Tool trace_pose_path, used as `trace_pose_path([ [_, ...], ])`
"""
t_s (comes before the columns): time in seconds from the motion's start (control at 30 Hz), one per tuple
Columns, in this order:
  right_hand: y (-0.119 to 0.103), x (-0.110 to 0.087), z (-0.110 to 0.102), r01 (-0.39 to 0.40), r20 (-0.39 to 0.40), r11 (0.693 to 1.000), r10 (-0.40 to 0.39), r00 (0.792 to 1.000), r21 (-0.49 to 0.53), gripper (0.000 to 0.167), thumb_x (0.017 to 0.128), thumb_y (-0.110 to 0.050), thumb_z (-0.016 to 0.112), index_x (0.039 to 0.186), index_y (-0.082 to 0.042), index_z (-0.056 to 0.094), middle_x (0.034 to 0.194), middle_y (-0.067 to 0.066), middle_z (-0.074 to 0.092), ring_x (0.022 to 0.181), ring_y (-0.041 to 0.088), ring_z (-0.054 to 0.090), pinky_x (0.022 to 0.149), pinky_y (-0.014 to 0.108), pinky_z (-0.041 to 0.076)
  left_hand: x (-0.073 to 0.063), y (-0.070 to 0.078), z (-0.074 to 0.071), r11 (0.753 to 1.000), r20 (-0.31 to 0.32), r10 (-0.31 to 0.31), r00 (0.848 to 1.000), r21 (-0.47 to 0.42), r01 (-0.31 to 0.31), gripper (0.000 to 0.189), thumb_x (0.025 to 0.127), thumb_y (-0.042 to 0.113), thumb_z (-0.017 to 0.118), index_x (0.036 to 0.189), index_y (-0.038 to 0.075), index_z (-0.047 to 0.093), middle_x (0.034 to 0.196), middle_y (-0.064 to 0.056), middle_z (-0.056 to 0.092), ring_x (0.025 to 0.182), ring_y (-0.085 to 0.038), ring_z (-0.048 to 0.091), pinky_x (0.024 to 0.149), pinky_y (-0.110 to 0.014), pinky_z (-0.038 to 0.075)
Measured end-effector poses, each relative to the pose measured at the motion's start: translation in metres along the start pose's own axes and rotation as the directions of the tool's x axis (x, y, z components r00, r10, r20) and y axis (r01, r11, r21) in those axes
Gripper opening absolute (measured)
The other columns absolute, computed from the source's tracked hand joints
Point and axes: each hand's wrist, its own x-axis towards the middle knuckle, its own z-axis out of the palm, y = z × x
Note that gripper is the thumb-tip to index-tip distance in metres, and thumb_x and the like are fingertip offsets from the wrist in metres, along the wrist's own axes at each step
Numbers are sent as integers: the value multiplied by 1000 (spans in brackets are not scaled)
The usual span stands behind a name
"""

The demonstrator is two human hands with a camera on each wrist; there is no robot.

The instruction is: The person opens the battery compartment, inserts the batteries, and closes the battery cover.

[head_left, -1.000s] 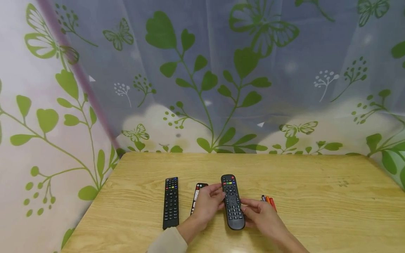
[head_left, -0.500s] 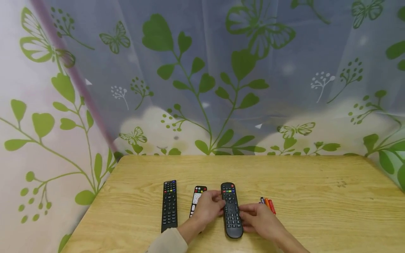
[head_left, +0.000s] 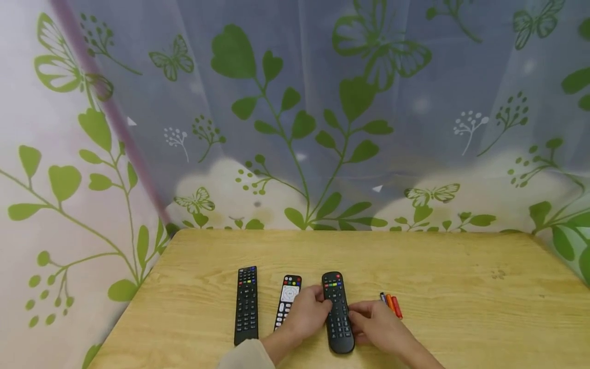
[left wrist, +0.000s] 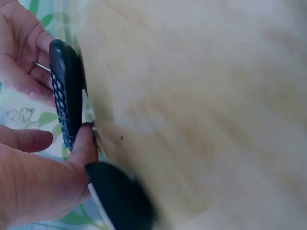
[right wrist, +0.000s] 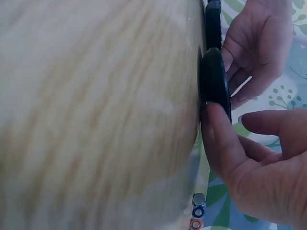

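A black remote control (head_left: 340, 320) with rounded ends lies low at the table, buttons up, between the two hands. My left hand (head_left: 306, 313) holds its left edge, thumb tip over the rim. At the opposite edge, my right hand (head_left: 384, 326) has its fingertips against the remote's side. From the right wrist, one finger (right wrist: 218, 124) touches the remote's side while another fingertip stands off its face. A second remote with white buttons (head_left: 290, 293) lies left of it, partly hidden by the left hand. Farther left is a long black remote (head_left: 246, 307).
Three pens or markers (head_left: 392, 306), dark, orange and red, lie beyond the right hand, partly covered by it. The wooden table (head_left: 461, 287) meets a leaf-patterned curtain (head_left: 286, 154) at its back edge.
Both hands have come down and toward the person with the rounded remote, which has been lowered to the table. More of the white-buttoned remote shows now. The view has tilted up slightly.
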Motion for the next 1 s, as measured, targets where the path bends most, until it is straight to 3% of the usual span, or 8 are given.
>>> trace_pose_path([
  [0.2,-2,0,3,-13,-45,998,10,999,-67,33,99,-8,49,120,17,53,102,15,65,87,23,65,69,37,57,-6,6,-2,979,2,91,996,185,-90,26,87,7,58,109,-7,62,76,-3,61,64,-11,54,53,-26,45],
  [0.33,-2,-1,4,-11,-52,996,7,999,-83,36,98,-9,50,122,19,51,107,19,64,87,23,65,69,37,57,-10,12,-5,915,30,110,993,388,-113,49,86,17,61,126,-11,51,92,-16,66,67,-16,58,56,-32,49],
  [0.43,-2,-2,4,-7,-96,987,-9,995,-163,37,97,-12,54,121,16,54,109,19,64,88,23,65,70,37,57,-13,15,-9,896,40,111,993,428,-117,58,86,21,62,134,-8,45,108,-20,64,81,-21,62,69,-38,52],
  [0.57,-6,-6,8,29,-223,935,-114,968,-354,26,94,-12,58,114,3,64,101,8,67,87,16,63,73,36,55,-13,18,-28,928,-25,157,987,344,-139,47,88,18,60,130,-1,53,113,-15,64,92,-23,64,74,-40,54],
  [0.67,-14,-9,11,69,-275,913,-192,942,-402,19,94,-11,59,109,-4,68,97,-1,66,86,12,60,74,35,53,-8,21,-52,954,-89,172,981,265,-143,40,91,16,57,128,2,55,112,-11,64,92,-22,64,67,-35,53],
  [0.73,-19,-11,14,111,-250,929,-208,946,-354,18,95,-11,59,110,-5,68,98,0,66,86,12,60,74,33,54,-5,22,-67,964,-120,168,978,229,-137,37,92,15,55,128,2,55,111,-11,63,90,-22,63,62,-32,51],
  [0.87,-27,-12,20,184,-85,975,-195,977,-123,27,97,-14,56,118,3,62,105,9,66,92,21,64,75,33,56,0,18,-88,982,-140,101,985,174,-76,38,93,14,54,129,0,54,109,-13,61,79,-20,60,55,-31,45],
  [1.0,-31,-9,33,135,102,981,-149,984,139,44,99,-18,54,130,13,47,118,21,60,102,30,62,81,38,55,2,11,-96,983,-118,31,992,184,-9,42,93,13,55,131,-4,50,110,-15,60,79,-21,59,58,-32,46],
])
